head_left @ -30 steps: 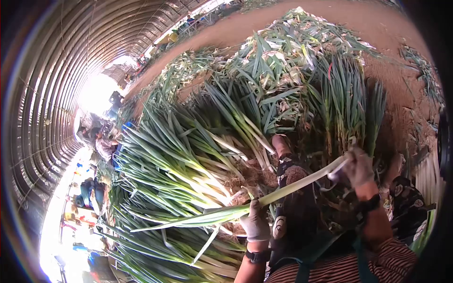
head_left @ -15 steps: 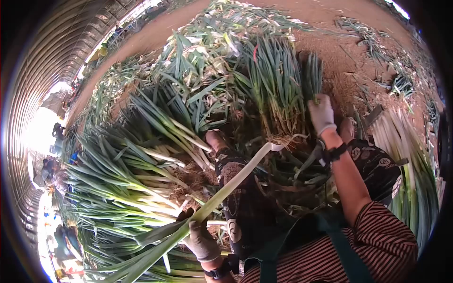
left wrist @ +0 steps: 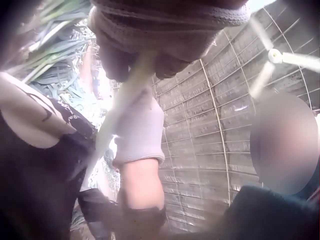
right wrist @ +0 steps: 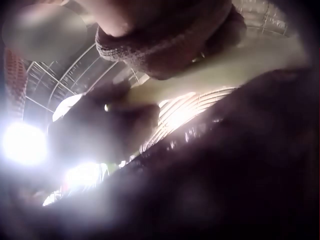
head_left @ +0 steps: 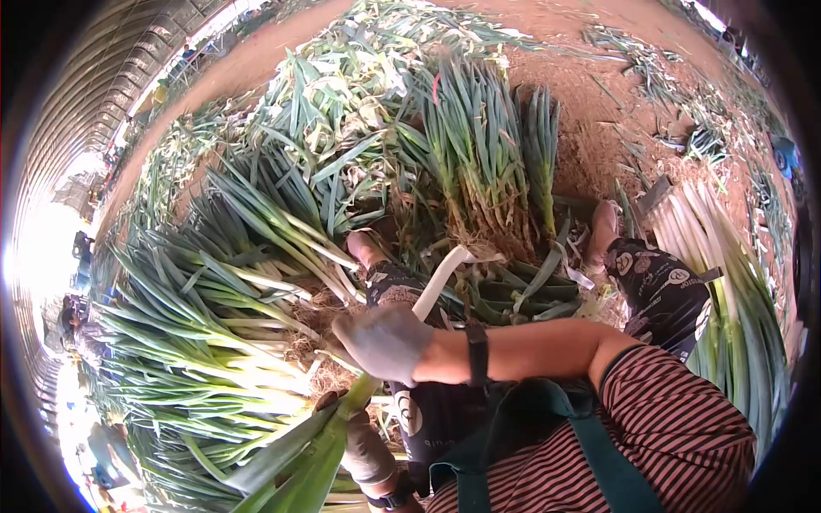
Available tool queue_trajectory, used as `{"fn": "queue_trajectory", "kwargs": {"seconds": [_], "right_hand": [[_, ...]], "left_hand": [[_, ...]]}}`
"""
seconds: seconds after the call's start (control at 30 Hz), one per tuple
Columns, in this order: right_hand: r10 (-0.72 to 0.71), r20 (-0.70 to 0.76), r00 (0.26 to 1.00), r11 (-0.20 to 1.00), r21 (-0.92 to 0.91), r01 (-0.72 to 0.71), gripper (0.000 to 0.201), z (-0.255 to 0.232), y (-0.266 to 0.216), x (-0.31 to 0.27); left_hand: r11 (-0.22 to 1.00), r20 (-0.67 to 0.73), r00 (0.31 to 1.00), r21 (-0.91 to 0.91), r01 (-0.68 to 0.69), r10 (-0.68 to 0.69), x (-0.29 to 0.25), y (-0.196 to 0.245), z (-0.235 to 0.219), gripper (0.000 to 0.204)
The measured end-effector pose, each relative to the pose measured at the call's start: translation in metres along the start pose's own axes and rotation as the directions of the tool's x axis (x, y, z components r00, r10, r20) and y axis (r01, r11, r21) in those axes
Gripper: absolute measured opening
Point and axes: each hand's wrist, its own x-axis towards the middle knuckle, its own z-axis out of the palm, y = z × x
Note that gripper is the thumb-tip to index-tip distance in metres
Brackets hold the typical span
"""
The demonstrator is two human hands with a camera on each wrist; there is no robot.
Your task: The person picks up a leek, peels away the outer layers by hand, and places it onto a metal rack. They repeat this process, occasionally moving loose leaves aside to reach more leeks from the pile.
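Note:
A long green onion [head_left: 440, 282] slants across the front of the body, its white root end pointing away and its green leaves toward the lower left. My gloved left hand [head_left: 368, 449] grips it where white turns to green. My gloved right hand [head_left: 385, 342] is wrapped over the white stalk just above the left hand, hiding part of it. In the left wrist view the pale stalk [left wrist: 117, 110] runs down from the left hand's fingers. The right wrist view is dark and blurred, with the stalk [right wrist: 220, 75] passing below the right glove.
Many untrimmed green onions [head_left: 180, 333] lie in a heap on the left. A rooty bunch [head_left: 483, 154] stands ahead, before a pile of stripped leaves [head_left: 342, 120]. On the right, cleaned stalks [head_left: 714, 256] lie beside the knee. A ceiling fan [left wrist: 274, 56] shows overhead.
The right hand left the root end, swung out to the right beside the standing bunch, then came back across to the stalk near the left hand. The left hand kept its grip. The head view turned right.

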Motion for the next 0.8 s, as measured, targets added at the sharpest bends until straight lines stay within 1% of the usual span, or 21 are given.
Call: {"fn": "queue_trajectory", "kwargs": {"seconds": [0.03,0.07,0.1,0.17,0.2,0.27,0.3,0.33,0.4,0.5,0.53,0.57,0.6,0.63,0.67,0.7,0.73,0.77,0.8], "right_hand": [[0.062,0.208,0.976,0.995,0.059,-0.076,0.022,-0.005,0.004,0.009],[-0.021,0.034,0.999,0.977,-0.211,0.028,0.016,0.002,0.015,0.014],[-0.074,-0.035,0.997,0.917,-0.396,0.054,0.015,0.019,0.032,0.022],[-0.083,-0.088,0.993,0.930,-0.365,0.046,0.014,0.007,0.043,0.024],[-0.082,-0.101,0.991,0.968,-0.244,0.055,0.015,-0.009,0.036,0.017],[-0.064,-0.118,0.991,0.998,0.020,0.067,0.017,-0.028,0.023,-0.001],[-0.125,-0.251,0.960,0.982,0.104,0.155,0.020,-0.027,0.020,-0.010],[-0.158,-0.292,0.943,0.955,0.199,0.222,0.020,-0.022,0.018,-0.017],[-0.133,-0.258,0.957,0.936,0.285,0.208,0.013,-0.022,0.014,-0.034],[-0.091,-0.285,0.954,0.925,0.331,0.187,0.019,-0.030,0.023,-0.046],[-0.061,-0.108,0.992,0.944,0.316,0.093,0.038,-0.032,0.033,-0.049],[-0.128,-0.203,0.971,0.944,0.277,0.182,0.051,-0.030,0.046,-0.050],[-0.194,-0.292,0.937,0.937,0.228,0.265,0.065,-0.028,0.060,-0.053],[-0.177,-0.169,0.970,0.968,0.146,0.203,0.084,-0.029,0.071,-0.060],[-0.122,-0.079,0.989,0.992,0.015,0.124,0.071,-0.028,0.080,-0.068],[-0.074,-0.023,0.997,0.994,-0.076,0.072,0.059,-0.026,0.087,-0.071],[-0.021,0.026,0.999,0.985,-0.168,0.025,0.047,-0.026,0.093,-0.075],[-0.004,0.040,0.999,0.990,-0.138,0.009,0.040,-0.026,0.096,-0.079],[0.009,0.055,0.998,0.995,-0.104,-0.003,0.033,-0.027,0.094,-0.083]], "left_hand": [[0.999,0.020,0.999,0.029,-0.038,0.037,-0.001,-0.001,-0.002,0.035],[0.996,0.044,0.996,0.055,-0.077,0.074,-0.002,-0.003,-0.004,0.030],[0.983,0.054,0.996,0.164,-0.083,0.075,-0.002,-0.007,-0.015,0.027],[0.981,0.072,0.993,0.163,-0.106,0.095,0.004,-0.002,-0.014,0.028],[0.980,0.067,0.992,0.161,-0.114,0.104,0.005,0.000,-0.013,0.028],[0.993,0.054,0.997,0.096,-0.066,0.061,0.003,0.003,-0.013,0.037],[0.997,0.055,0.997,0.060,-0.048,0.045,0.005,0.003,-0.011,0.042],[0.998,0.047,0.998,0.042,-0.048,0.046,0.006,0.001,-0.009,0.041],[0.999,0.026,0.999,0.011,-0.046,0.045,0.006,-0.002,-0.009,0.040],[0.996,0.088,0.992,0.005,-0.089,0.088,0.011,0.005,-0.016,0.034],[0.989,0.126,0.988,0.107,-0.106,0.093,0.016,0.001,-0.027,0.034],[0.970,0.163,0.982,0.209,-0.127,0.093,0.022,-0.006,-0.045,0.034],[0.941,0.200,0.976,0.305,-0.148,0.089,0.025,-0.011,-0.054,0.033],[0.869,0.272,0.928,0.355,-0.344,0.256,0.021,0.006,-0.040,0.029],[0.989,0.207,0.967,-0.058,-0.138,0.147,0.022,0.002,-0.043,0.031],[0.873,0.138,0.990,-0.486,0.036,0.036,0.023,0.001,-0.044,0.035],[0.840,0.182,0.976,-0.543,-0.005,0.123,0.021,0.014,-0.032,0.038],[0.723,0.279,0.949,-0.686,0.090,0.148,0.033,0.002,-0.042,0.044],[0.692,0.250,0.957,-0.717,0.083,0.145,0.033,0.009,-0.029,0.044]]}}
